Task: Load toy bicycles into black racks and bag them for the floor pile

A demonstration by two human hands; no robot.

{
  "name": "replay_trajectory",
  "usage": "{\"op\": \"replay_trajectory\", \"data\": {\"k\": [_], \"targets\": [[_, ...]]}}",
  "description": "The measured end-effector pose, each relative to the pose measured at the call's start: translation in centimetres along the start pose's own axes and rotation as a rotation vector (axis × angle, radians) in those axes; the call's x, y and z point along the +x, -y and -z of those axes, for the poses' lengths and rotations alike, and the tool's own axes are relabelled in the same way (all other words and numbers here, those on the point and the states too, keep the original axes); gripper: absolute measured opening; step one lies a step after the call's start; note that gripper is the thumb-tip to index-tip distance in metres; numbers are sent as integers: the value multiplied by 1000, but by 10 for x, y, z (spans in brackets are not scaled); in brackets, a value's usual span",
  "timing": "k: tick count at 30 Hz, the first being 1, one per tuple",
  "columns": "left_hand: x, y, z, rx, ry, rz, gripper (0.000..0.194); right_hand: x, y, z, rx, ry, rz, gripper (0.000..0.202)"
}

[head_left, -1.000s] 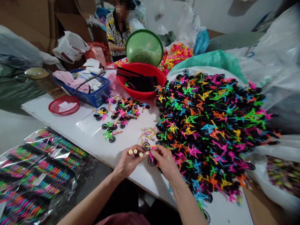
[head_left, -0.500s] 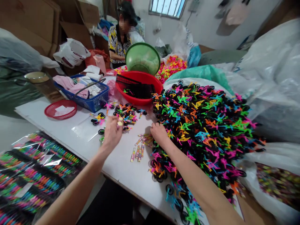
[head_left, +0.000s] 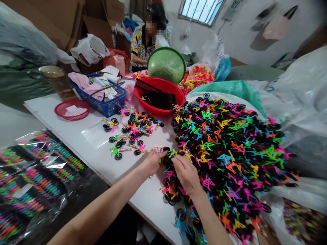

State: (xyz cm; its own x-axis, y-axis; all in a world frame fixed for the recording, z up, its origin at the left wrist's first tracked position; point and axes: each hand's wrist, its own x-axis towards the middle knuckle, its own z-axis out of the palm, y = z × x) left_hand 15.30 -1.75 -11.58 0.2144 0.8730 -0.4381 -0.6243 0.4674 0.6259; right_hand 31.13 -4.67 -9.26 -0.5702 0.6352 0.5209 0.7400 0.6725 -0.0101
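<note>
My left hand (head_left: 152, 162) is closed around small printed tubes (head_left: 158, 149), whose ends show above its fingers. Close by on the right, my right hand (head_left: 187, 172) pinches a green toy bicycle (head_left: 172, 153) with black wheels; the two hands almost meet over it. Finger contact is partly hidden. Beside my right hand rises a big heap of multicoloured toy bicycles (head_left: 219, 149). To the left of my hands lies a looser group of toy bicycles (head_left: 139, 124), some with a printed tube attached, such as the green one (head_left: 119, 149) nearest the front.
Behind stand a red basin (head_left: 182, 98), a tilted green basin (head_left: 166, 63), a blue basket (head_left: 107, 110) and a shallow red basket (head_left: 57, 110). Bagged toys (head_left: 38, 183) lie low at left. Another person (head_left: 139, 44) sits across the table (head_left: 99, 153).
My left hand has moved right, away from the looser group. My right hand has left the loose printed tubes on the table and now pinches a green toy bicycle. The view has shifted.
</note>
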Motion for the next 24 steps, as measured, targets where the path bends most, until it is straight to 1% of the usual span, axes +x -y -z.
{"op": "replay_trajectory", "data": {"k": [2, 3, 5, 7, 8, 9, 10, 12, 13, 14, 17, 18, 20, 21, 22, 24], "targets": [[1, 4, -3, 4, -22, -63, 26, -11, 12, -5, 90, -27, -63, 28], [0, 5, -2, 20, -24, -118, 26, -13, 17, -6, 156, -24, -126, 29], [-1, 6, 1, 106, -27, -257, 26, -13, 21, -5, 316, -39, -319, 27], [-5, 6, 4, 263, -38, -381, 28, -8, 21, 0, 469, -85, -560, 22], [-7, 7, 5, 352, -40, -425, 29, -5, 21, 2, 519, -103, -662, 22], [-11, 7, 5, 439, -30, -453, 28, 0, 20, 3, 548, -106, -730, 25], [-14, 8, 5, 524, -6, -484, 27, 4, 19, 3, 567, -84, -753, 29], [-18, 8, 4, 691, 65, -569, 26, 13, 14, 3, 587, -21, -723, 30], [-19, 8, 4, 766, 87, -611, 28, 16, 11, 2, 584, -22, -727, 28], [-19, 7, 4, 829, 84, -642, 29, 19, 7, 2, 576, -62, -765, 27], [-11, 1, 10, 927, 6, -654, 29, 21, -7, 9, 597, -273, -989, 30], [-8, -2, 11, 934, -10, -654, 28, 20, -10, 13, 652, -299, -1037, 32], [-6, -7, 11, 904, -12, -668, 28, 17, -11, 20, 818, -260, -1066, 33], [-8, -9, 9, 857, 4, -652, 29, 15, -8, 23, 898, -234, -1067, 33], [-12, -10, 7, 784, 34, -596, 32, 14, -5, 24, 961, -221, -1067, 32], [-22, -10, -1, 582, 123, -405, 41, 14, 6, 22, 1037, -201, -1061, 31]]}}
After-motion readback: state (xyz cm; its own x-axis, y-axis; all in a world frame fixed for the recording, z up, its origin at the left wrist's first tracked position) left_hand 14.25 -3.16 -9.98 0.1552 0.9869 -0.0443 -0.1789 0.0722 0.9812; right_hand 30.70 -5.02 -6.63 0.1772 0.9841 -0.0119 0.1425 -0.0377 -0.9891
